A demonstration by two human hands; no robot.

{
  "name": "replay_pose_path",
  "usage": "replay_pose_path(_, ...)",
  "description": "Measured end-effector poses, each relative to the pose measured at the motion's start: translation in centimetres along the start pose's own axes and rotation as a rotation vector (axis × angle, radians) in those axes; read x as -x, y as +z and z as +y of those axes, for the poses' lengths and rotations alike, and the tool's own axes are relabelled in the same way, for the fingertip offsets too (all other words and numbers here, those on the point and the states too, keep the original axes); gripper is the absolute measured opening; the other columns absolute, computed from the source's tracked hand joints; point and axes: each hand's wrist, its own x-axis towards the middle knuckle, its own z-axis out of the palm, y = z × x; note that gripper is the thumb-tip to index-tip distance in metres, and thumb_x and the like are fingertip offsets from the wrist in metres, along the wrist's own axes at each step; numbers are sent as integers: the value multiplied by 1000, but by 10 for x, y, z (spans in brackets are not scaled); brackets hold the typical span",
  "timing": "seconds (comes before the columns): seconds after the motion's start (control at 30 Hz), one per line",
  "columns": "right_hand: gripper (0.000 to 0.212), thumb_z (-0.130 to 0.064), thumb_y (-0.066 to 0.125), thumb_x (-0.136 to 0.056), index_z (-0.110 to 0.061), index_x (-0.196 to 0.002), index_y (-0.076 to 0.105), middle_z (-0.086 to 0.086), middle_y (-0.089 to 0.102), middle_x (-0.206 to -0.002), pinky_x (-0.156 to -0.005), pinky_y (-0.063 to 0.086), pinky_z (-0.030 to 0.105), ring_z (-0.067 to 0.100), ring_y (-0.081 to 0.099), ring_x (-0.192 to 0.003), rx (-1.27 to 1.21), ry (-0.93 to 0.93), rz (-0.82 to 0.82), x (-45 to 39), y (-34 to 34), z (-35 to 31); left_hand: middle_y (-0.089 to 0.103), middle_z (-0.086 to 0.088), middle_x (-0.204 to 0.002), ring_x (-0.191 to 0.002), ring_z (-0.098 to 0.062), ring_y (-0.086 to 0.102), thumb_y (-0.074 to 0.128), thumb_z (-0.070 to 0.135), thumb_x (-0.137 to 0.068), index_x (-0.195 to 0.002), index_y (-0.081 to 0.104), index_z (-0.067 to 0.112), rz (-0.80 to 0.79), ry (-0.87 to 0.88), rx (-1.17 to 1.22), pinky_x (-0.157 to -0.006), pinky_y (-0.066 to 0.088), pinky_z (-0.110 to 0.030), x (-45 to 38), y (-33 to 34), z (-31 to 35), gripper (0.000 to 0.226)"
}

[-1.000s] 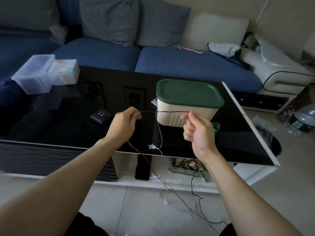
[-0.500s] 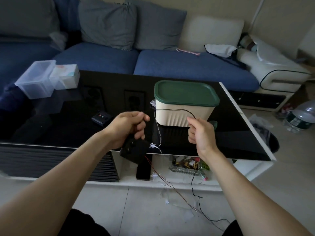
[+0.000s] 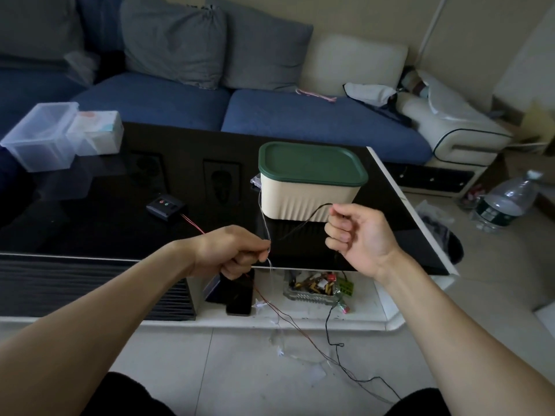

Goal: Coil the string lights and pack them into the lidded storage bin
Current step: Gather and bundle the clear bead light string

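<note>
A cream storage bin [image 3: 309, 198] with a shut green lid [image 3: 312, 163] stands on the black table [image 3: 90, 223]. My left hand [image 3: 231, 250] pinches loops of thin string-light wire [image 3: 306, 223] at the table's front edge. My right hand [image 3: 357, 235] grips the same dark wire just in front of the bin, with a short slack span between the hands. More wire trails down to the floor [image 3: 333, 346]. A small black battery box [image 3: 165, 207] with red leads lies on the table, left of the bin.
Two clear plastic boxes [image 3: 42, 139] sit at the table's far left. A blue sofa [image 3: 300, 115] runs behind it. A glass tray of small items [image 3: 315, 291] and a dark phone [image 3: 238, 298] lie on the lower shelf. A water bottle [image 3: 504, 202] stands on the floor at right.
My left hand dropped toward the table's front edge, still pinching the wire. My right hand stayed near the bin front, and the wire between the hands went from taut to slack.
</note>
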Motion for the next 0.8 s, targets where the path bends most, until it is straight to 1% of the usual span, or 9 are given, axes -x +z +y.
replay_pose_path(0.13, 23, -25, 59, -99, -7, -86, 63, -4, 30, -56, -39, 16, 21, 8, 22, -44, 443, 51, 111, 12, -17, 0, 23, 6, -47, -37, -8, 19, 41, 23, -105, -77, 49, 11, 402, 193, 270, -41, 12, -18, -6, 10, -4, 32)
replay_pose_path(0.2, 30, -32, 59, -100, -3, -97, 66, -5, 31, -55, -42, 15, 23, 10, 22, -46, 629, 87, 115, 18, -23, 5, 22, 7, -46, -35, -7, 18, 38, 22, -106, -79, 49, 10, 497, 255, 400, -40, 12, -18, -4, 5, -3, 31)
replay_pose_path(0.27, 29, -30, 59, -100, -3, -102, 69, -8, 36, -51, -46, 19, 23, 8, 29, -44, 725, 96, 85, 24, -21, 12, 20, 8, -46, -35, -7, 17, 36, 23, -106, -79, 48, 13, 487, 248, 491, -40, 12, -20, 2, 1, 1, 32)
replay_pose_path(0.37, 24, -28, 60, -100, -10, -96, 74, -18, 56, -47, -61, 40, 15, -4, 54, -48, 976, 4, 90, 29, -6, 27, 17, 8, -47, -37, -8, 16, 35, 26, -106, -77, 46, 16, 381, 202, 599, -41, 14, -23, 11, 5, 7, 32)
replay_pose_path(0.47, 25, -30, 61, -100, -16, -83, 73, -11, 57, -46, -59, 44, 22, -2, 52, -44, 1078, -53, 55, 32, 11, 48, 18, 9, -45, -35, -7, 17, 35, 25, -105, -79, 50, 14, 325, 200, 666, -39, 18, -21, 12, 16, 10, 31)
replay_pose_path(0.57, 27, -30, 62, -98, -19, -74, 69, -7, 56, -48, -51, 43, 25, 3, 52, -44, 1218, -94, -54, 37, 28, 64, 28, 6, -46, -36, -8, 25, 33, 21, -105, -101, 60, 7, 295, 205, 670, -39, 28, -20, 6, 32, 14, 30)
replay_pose_path(0.63, 28, -31, 62, -97, -26, -70, 64, -9, 56, -51, -52, 42, 24, 4, 53, -48, 1256, -110, -149, 41, 36, 68, 47, 0, -52, -41, -12, 42, 35, 18, -104, -119, 58, 4, 303, 198, 613, -44, 41, -23, -1, 43, 15, 30)
replay_pose_path(0.73, 31, -32, 63, -97, -33, -67, 55, -12, 52, -48, -51, 37, 21, 6, 48, -47, 1282, -92, -282, 45, 38, 66, 72, -14, -79, -72, -25, 72, 33, 17, -107, -110, 57, 3, 232, 166, 541, -69, 58, -32, -6, 54, 14, 28)
replay_pose_path(0.8, 25, -30, 63, -97, -30, -73, 59, -12, 52, -49, -52, 37, 21, 6, 47, -47, 1286, -89, -341, 47, 36, 63, 73, -22, -101, -94, -33, 73, 30, 13, -107, -99, 51, -1, 173, 131, 505, -82, 60, -40, -11, 54, 9, 27)
